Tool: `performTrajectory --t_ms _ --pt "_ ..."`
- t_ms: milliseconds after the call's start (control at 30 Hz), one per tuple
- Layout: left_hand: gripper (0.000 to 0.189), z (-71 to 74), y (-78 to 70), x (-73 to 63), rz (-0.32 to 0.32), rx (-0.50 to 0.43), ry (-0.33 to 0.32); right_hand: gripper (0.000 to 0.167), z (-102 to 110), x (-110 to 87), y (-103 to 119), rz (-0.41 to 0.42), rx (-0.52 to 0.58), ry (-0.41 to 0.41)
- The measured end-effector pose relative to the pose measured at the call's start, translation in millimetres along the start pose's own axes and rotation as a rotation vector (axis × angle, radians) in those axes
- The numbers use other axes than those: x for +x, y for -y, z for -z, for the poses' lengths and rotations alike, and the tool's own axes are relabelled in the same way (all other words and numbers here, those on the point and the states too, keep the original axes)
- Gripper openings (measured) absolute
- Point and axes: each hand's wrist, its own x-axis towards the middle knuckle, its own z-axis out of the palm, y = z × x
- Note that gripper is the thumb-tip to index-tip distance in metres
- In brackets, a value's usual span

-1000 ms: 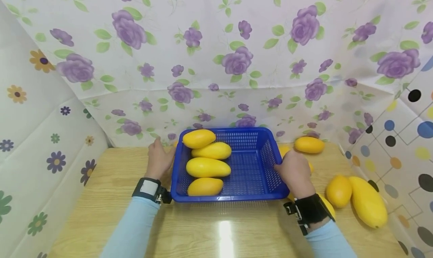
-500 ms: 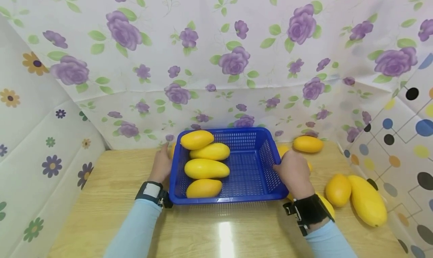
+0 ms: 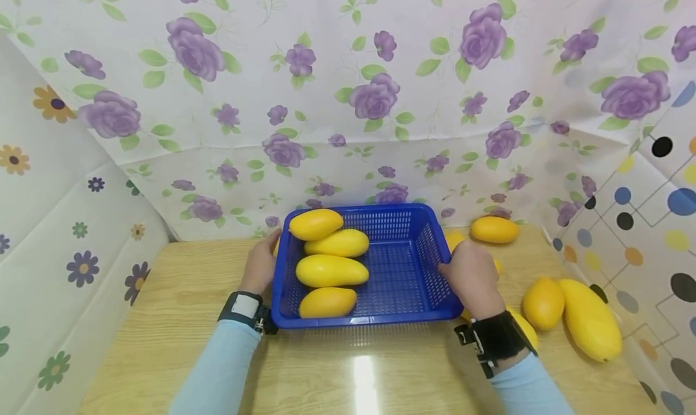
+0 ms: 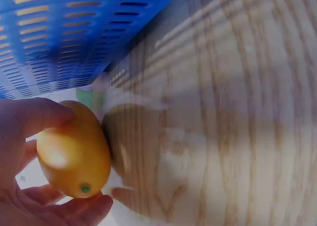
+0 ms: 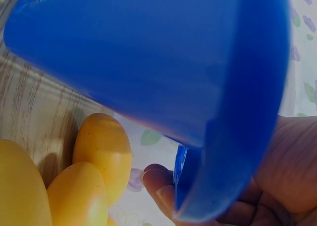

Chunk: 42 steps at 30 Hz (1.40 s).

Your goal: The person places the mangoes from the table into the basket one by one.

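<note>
A blue plastic basket (image 3: 367, 321) is in the middle of the head view, with several yellow mangoes (image 3: 331, 270) in its left half. My right hand (image 3: 472, 279) grips the basket's right rim, fingers curled round it in the right wrist view. Beyond the basket's left wall, my left hand (image 3: 260, 264) holds another mango (image 4: 79, 154). The left wrist view shows the thumb on one side of this fruit and fingers on the other, its green stem end facing the camera. From the head, the basket hides most of that mango and the left fingertips.
More mangoes lie right of the basket: one (image 3: 495, 229) by the back wall, a round one (image 3: 544, 304) beside a long one (image 3: 591, 321), and others partly behind my right hand. Flowered cloth (image 3: 375, 161) covers the wall behind the wooden table (image 3: 179, 318).
My left hand has moved right, closer to the basket's left side, and its fingers have closed round the mango there. The right hand keeps its grip on the rim.
</note>
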Motion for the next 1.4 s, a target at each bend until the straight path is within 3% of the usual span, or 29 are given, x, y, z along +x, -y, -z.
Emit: performTrajectory --t_ms 133,267,400,700,933,1067,1200,1400 --pt "0.054 7.0 -1.1 -4.2 0.061 0.116 -0.105 0.031 0 0.0 1 -0.002 -0.004 0.003" --pt "0.047 17.6 -4.8 -13.3 0.183 0.234 -0.166 0.03 1 -0.9 1 -0.007 0.001 0.011" --pt "0.042 27.6 -7.6 -22.2 0.278 0.295 -0.14 0.03 1 -1.5 1 0.001 0.007 0.004" --pt "0.04 49.3 -1.6 -37.4 0.329 0.337 -0.062 0.03 1 -2.4 2 0.012 0.014 0.009" --pt "0.043 60.2 12.9 -44.2 0.31 0.316 -0.051 0.03 1 -2.4 3 0.015 0.005 0.006" --pt "0.054 67.2 10.2 -45.8 0.306 0.297 -0.083 0.03 1 -1.9 3 0.011 0.005 0.012" --pt "0.061 76.7 -7.8 -43.7 0.242 0.256 -0.167 0.031 0 -0.8 2 0.011 0.008 0.015" --pt "0.068 82.0 -48.5 -35.7 0.017 0.197 -0.27 0.031 2 -1.4 4 0.005 0.003 0.028"
